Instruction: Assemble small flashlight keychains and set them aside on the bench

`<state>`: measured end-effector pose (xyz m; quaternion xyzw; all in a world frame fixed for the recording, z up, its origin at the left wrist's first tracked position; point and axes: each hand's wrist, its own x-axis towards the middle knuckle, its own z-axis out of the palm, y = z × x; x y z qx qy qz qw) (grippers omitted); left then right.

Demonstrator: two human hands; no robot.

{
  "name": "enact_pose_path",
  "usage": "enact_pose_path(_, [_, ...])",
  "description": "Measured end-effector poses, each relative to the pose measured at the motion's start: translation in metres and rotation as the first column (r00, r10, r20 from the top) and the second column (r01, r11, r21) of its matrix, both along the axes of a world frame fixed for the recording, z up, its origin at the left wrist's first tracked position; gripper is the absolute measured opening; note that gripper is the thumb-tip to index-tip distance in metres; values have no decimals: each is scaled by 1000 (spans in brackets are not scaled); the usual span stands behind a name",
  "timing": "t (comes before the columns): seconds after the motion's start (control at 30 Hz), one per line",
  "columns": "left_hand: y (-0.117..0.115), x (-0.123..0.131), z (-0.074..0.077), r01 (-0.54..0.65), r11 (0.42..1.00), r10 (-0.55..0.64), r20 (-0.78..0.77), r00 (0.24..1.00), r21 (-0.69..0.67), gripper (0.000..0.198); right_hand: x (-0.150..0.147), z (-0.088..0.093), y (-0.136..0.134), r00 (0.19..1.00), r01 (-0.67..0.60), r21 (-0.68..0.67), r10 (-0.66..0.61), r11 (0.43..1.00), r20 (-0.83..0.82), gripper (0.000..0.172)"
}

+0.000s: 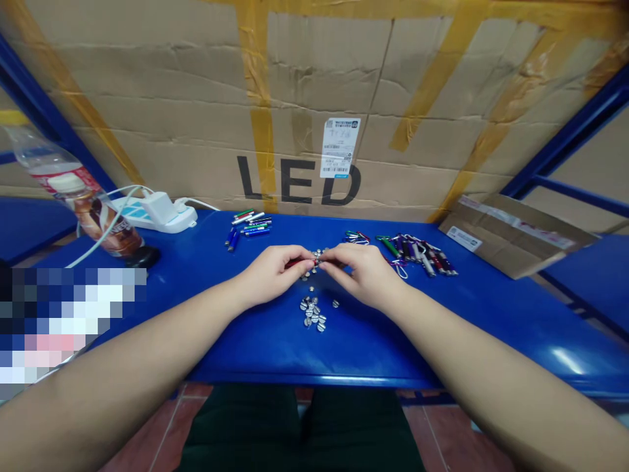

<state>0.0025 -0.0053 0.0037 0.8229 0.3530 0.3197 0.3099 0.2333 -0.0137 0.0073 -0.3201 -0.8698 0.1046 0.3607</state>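
Note:
My left hand [278, 272] is closed around a small red tube [293, 263], whose end points to the right. My right hand [358, 270] pinches at that end of the tube; whatever small part lies between its fingertips is too small to make out. Small silver discs [313, 313] lie in a loose group on the blue table [265, 347] just below my hands. More small metal pieces [319, 252] show behind my fingertips. Beyond my right hand are several coloured tubes with clips [417, 254], and a few more clips [356, 237].
Several coloured tubes [249, 226] lie at the back left. A power strip [170, 216] with a white plug and cable, and bottles [105, 223], stand farther left. A small cardboard box [515, 233] sits at the right. A large carton [196, 131] closes off the back.

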Motion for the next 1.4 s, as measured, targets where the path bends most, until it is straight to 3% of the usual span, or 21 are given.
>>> enact_pose_path(0.1, [0, 0, -1, 17, 1000, -17, 7, 1000, 11, 28, -1, 5, -4, 996, 3, 31, -6, 1000, 91, 17])
enact_pose_path(0.17, [1, 0, -3, 21, 997, -20, -9, 1000, 81, 26, -3, 4, -5, 998, 30, -122, -22, 992, 62, 18])
enact_pose_path(0.23, [1, -1, -5, 33, 982, -24, -48, 999, 184, 23, -5, 3, -4, 999, 33, -372, -40, 927, -11, 23])
enact_pose_path(0.3, [1, -1, -6, 63, 957, -40, -86, 995, 282, 20, -7, 3, -4, 993, -16, -622, -61, 783, -102, 26])
enact_pose_path(0.4, [-1, -1, -5, 108, 914, -74, -101, 992, 390, 17, -10, 7, -3, 954, -182, -853, -123, 489, -273, 28])
enact_pose_path(0.5, [-4, 0, -2, 126, 872, -86, -106, 991, 474, 17, -12, 13, -5, 889, -346, -914, -237, 210, -391, 29])
enact_pose_path(0.57, [-5, 0, -1, 129, 856, -83, -114, 990, 501, 16, -13, 14, -5, 879, -367, -922, -277, 125, -387, 28])
enact_pose_path(0.63, [-4, 0, -2, 120, 862, -71, -118, 990, 493, 16, -13, 13, -6, 914, -289, -935, -232, 205, -334, 27])
enact_pose_path(0.7, [-1, 0, -3, 96, 881, -48, -113, 992, 463, 15, -12, 10, -5, 969, -137, -861, -114, 490, -219, 29])
enact_pose_path(0.77, [0, 1, -4, 61, 900, -25, -89, 996, 433, 14, -10, 8, -3, 998, -29, -599, -13, 800, -66, 29])
enact_pose_path(0.83, [0, 1, -3, 33, 913, -10, -58, 998, 407, 14, -7, 7, -2, 998, -35, -337, 49, 941, 34, 28])
enact_pose_path(0.9, [-2, 2, -2, 30, 923, -20, -30, 999, 384, 14, -6, 7, -3, 995, -84, -251, 95, 964, 35, 31])
enact_pose_path(1.0, [-7, 3, 1, 51, 922, -56, 1, 998, 384, 13, -8, 7, -5, 985, -155, -442, 102, 883, -142, 37])
enact_pose_path(1.03, [-9, 3, 2, 52, 912, -59, 4, 998, 406, 13, -10, 7, -6, 969, -202, -564, 82, 801, -232, 39])
enact_pose_path(1.1, [-11, 3, 4, 52, 886, -57, -3, 998, 461, 13, -13, 7, -7, 922, -331, -775, 11, 538, -386, 39])
enact_pose_path(1.17, [-11, 3, 4, 57, 862, -53, -23, 998, 503, 13, -16, 7, -8, 892, -415, -864, -57, 285, -448, 38])
enact_pose_path(1.2, [-11, 4, 3, 60, 857, -50, -34, 998, 512, 13, -16, 7, -8, 892, -420, -880, -78, 221, -446, 37])
enact_pose_path(1.23, [-10, 4, 3, 61, 858, -45, -43, 998, 510, 13, -16, 7, -8, 900, -401, -890, -84, 218, -427, 36])
enact_pose_path(1.27, [-9, 4, 3, 58, 864, -39, -48, 998, 501, 13, -16, 7, -8, 917, -355, -892, -80, 280, -390, 35])
enact_pose_path(1.33, [-8, 5, 2, 37, 883, -20, -42, 999, 468, 12, -14, 7, -8, 964, -187, -812, -55, 553, -260, 34])
enact_pose_path(1.4, [-7, 5, 1, 9, 900, -1, -20, 1000, 435, 12, -11, 8, -9, 995, -21, -572, -39, 820, -93, 32])
